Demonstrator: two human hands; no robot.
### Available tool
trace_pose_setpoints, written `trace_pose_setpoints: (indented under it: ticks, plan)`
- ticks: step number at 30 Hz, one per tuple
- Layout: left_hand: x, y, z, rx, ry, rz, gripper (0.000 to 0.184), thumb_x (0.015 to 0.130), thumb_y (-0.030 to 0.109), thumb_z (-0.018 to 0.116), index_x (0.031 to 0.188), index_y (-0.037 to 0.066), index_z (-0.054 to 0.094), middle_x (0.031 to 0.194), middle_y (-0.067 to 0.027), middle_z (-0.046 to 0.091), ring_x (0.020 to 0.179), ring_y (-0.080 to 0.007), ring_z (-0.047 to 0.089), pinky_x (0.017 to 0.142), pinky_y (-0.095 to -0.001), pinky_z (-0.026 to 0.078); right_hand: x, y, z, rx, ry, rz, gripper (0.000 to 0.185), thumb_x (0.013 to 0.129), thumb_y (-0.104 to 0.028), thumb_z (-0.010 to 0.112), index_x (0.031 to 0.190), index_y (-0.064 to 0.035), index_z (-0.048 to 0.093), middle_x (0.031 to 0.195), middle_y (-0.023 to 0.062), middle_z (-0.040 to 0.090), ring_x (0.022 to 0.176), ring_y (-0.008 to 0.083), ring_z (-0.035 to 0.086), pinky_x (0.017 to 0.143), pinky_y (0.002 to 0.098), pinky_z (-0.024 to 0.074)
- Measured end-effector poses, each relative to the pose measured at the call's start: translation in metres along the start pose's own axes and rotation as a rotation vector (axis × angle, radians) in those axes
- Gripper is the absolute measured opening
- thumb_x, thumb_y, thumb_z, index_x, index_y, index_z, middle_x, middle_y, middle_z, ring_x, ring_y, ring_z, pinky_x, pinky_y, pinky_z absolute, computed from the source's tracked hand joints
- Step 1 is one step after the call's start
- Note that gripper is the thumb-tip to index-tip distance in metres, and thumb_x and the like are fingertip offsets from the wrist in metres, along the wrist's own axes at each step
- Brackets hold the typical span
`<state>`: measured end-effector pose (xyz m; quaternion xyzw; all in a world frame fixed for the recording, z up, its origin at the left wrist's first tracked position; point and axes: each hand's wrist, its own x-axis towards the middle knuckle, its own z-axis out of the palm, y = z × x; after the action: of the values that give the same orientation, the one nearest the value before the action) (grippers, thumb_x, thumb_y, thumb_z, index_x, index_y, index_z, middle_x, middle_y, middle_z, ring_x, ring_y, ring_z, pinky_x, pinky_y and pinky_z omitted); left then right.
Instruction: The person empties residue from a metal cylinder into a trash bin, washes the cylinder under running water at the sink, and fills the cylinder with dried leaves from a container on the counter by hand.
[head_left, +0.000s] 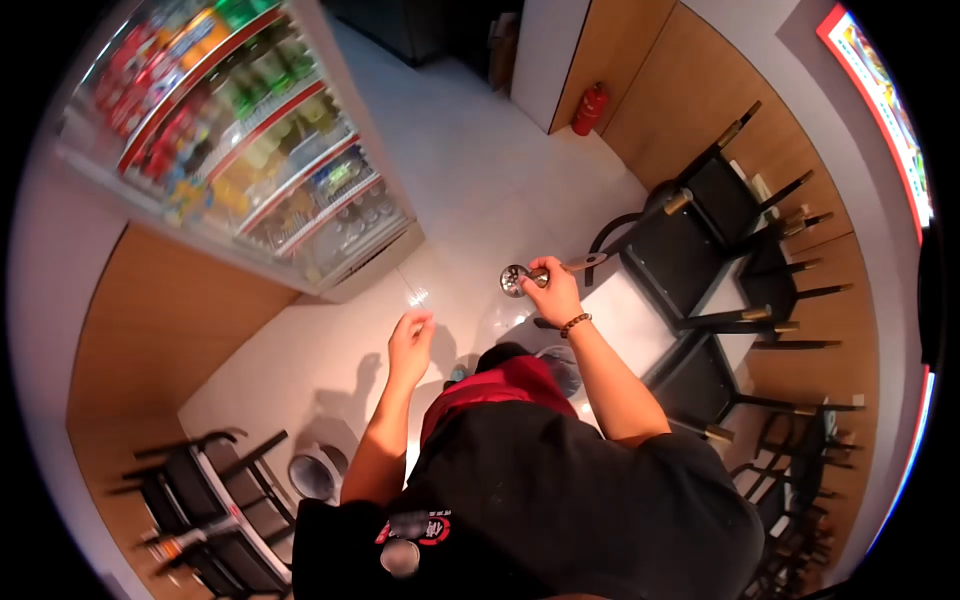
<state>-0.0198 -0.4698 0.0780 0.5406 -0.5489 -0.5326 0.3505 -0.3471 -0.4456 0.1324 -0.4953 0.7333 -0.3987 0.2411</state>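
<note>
In the head view my right hand (556,292) is closed around a metal slotted ladle (513,281). Its round holed bowl points left and a flat handle end (585,262) sticks out to the right of my fingers. A second rounded metal piece shows against the fingers; I cannot tell whether it belongs to the same ladle. My left hand (410,345) is raised over the floor with thumb and fingers pinched together. Just beyond its fingertips is a clear, glinting patch (418,298); whether this is something held or a reflection is unclear.
A glass-door drinks fridge (360,265) stands front left. Black chairs (680,260) are stacked upside down on a white table (625,305) at right. More chairs (215,500) are at lower left, beside a grey bin (315,472). A red fire extinguisher (590,109) stands by the far wall.
</note>
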Motion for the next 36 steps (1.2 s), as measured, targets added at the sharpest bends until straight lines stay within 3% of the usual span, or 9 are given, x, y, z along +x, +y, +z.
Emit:
trace_pose_setpoints:
  ticks: [7, 10, 13, 18, 21, 24, 26, 32, 36]
  plan:
    - [0.282, 0.219, 0.113, 0.283, -0.448, 0.463, 0.04, 0.1, 0.017, 0.076, 0.138, 0.011, 0.067, 0.132, -0.0098, 0.068, 0.112, -0.024, 0.068, 0.091, -0.0367, 0.059, 0.218, -0.011, 0.042, 0.021, -0.112, -0.014, 0.038, 0.087, -0.024, 0.083, 0.115, -0.0035, 0.068, 0.107, 0.0195, 0.075, 0.096, 0.0374, 0.075, 0.084, 0.0461, 0.0593]
    - [0.394, 0.23, 0.159, 0.284, -0.447, 0.557, 0.047, 0.1, 0.016, 0.075, 0.145, 0.013, 0.065, 0.132, -0.0113, 0.069, 0.118, -0.0286, 0.067, 0.095, -0.0399, 0.058, 0.337, 0.001, 0.069, 0.046, -0.172, -0.386, 0.034, 0.089, -0.018, 0.078, 0.118, -0.0027, 0.069, 0.11, 0.021, 0.074, 0.096, 0.043, 0.073, 0.082, 0.0514, 0.0582]
    - [0.499, 0.26, 0.165, 0.289, -0.548, 0.489, 0.054, 0.099, 0.015, 0.075, 0.151, 0.019, 0.061, 0.116, -0.014, 0.077, 0.111, -0.0317, 0.073, 0.095, -0.0402, 0.058, 0.438, -0.031, 0.063, 0.095, -0.312, -0.405, 0.032, 0.087, -0.018, 0.079, 0.114, -0.0031, 0.07, 0.109, 0.0194, 0.075, 0.093, 0.0416, 0.073, 0.081, 0.0509, 0.058]
    - [0.644, 0.3, 0.157, 0.232, -0.347, 0.382, 0.04, 0.098, 0.016, 0.076, 0.138, 0.017, 0.07, 0.107, -0.012, 0.081, 0.1, -0.0345, 0.075, 0.089, -0.0429, 0.057, 0.607, -0.042, 0.075, -0.028, -0.728, -0.351, 0.037, 0.085, -0.022, 0.081, 0.117, -0.0062, 0.069, 0.112, 0.0211, 0.074, 0.087, 0.0392, 0.074, 0.079, 0.0497, 0.0597]
    - [0.763, 0.28, 0.154, 0.281, -0.072, 0.593, 0.048, 0.098, 0.017, 0.078, 0.144, 0.01, 0.064, 0.103, -0.0107, 0.081, 0.097, -0.0295, 0.077, 0.088, -0.04, 0.057, 0.709, -0.072, 0.093, -0.121, -0.512, -0.459, 0.045, 0.085, -0.021, 0.084, 0.123, -0.0067, 0.066, 0.137, 0.0286, 0.061, 0.088, 0.0398, 0.075, 0.081, 0.0472, 0.0644]
    - [0.862, 0.305, 0.148, 0.008, 0.093, 0.371, 0.046, 0.099, 0.015, 0.078, 0.143, 0.009, 0.064, 0.1, -0.0099, 0.08, 0.09, -0.023, 0.077, 0.085, -0.0342, 0.057, 0.809, -0.083, 0.1, -0.042, -0.468, -0.469, 0.045, 0.085, -0.017, 0.087, 0.123, -0.0065, 0.065, 0.144, 0.026, 0.057, 0.089, 0.0364, 0.077, 0.079, 0.0443, 0.0649]
    - [0.941, 0.309, 0.131, -0.075, 0.183, 0.408, 0.046, 0.101, 0.015, 0.077, 0.145, 0.009, 0.063, 0.098, -0.0089, 0.08, 0.085, -0.0182, 0.076, 0.081, -0.0311, 0.057, 0.892, -0.086, 0.106, -0.187, -0.329, -0.624, 0.041, 0.088, -0.015, 0.087, 0.121, -0.0047, 0.065, 0.144, 0.0222, 0.057, 0.092, 0.0286, 0.077, 0.084, 0.0378, 0.0638]
    - [1.14, 0.321, 0.066, -0.174, 0.388, 0.21, 0.046, 0.101, 0.017, 0.078, 0.144, 0.009, 0.063, 0.098, -0.0077, 0.08, 0.085, -0.0145, 0.074, 0.082, -0.03, 0.057, 1.068, -0.038, 0.102, 0.346, -0.266, 0.431, 0.029, 0.105, -0.022, 0.073, 0.127, -0.0066, 0.063, 0.105, 0.0084, 0.073, 0.084, 0.0184, 0.072, 0.07, 0.0332, 0.0604]
    - [1.237, 0.326, 0.0, -0.154, 0.498, 0.162, 0.046, 0.101, 0.015, 0.078, 0.143, 0.007, 0.062, 0.095, -0.0074, 0.079, 0.085, -0.0129, 0.072, 0.083, -0.0296, 0.057, 1.149, -0.026, 0.117, 0.578, -0.087, 0.742, 0.023, 0.106, -0.028, 0.072, 0.115, -0.0088, 0.065, 0.097, 0.0099, 0.071, 0.076, 0.0241, 0.07, 0.069, 0.04, 0.0632]
